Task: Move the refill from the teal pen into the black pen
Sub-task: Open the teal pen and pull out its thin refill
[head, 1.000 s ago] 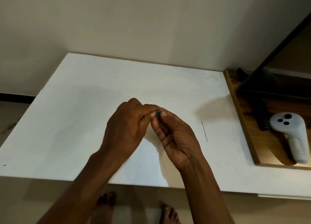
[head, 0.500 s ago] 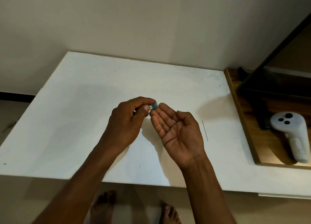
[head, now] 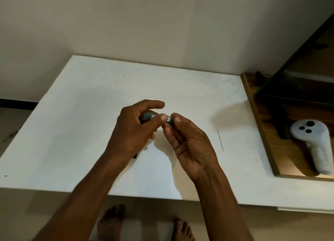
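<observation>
My left hand (head: 132, 130) grips the teal pen (head: 148, 116), most of which is hidden inside the fist; its end pokes out towards the right. My right hand (head: 188, 143) pinches that end (head: 169, 119) between thumb and forefinger, just beside my left thumb. A dark tip (head: 135, 156) shows below my left wrist on the table; I cannot tell whether it belongs to the black pen. A thin dark refill (head: 220, 139) lies alone on the white table (head: 81, 132), to the right of my right hand.
A wooden tray (head: 260, 125) sits at the table's right edge with a white controller (head: 310, 143) and a dark object on it. A wall stands close behind the table. Bare feet show below the front edge.
My right hand was pinching at the pen, then opened flat with its palm up, and now its thumb and forefinger have shut on the pen's end again. My left hand has kept its hold.
</observation>
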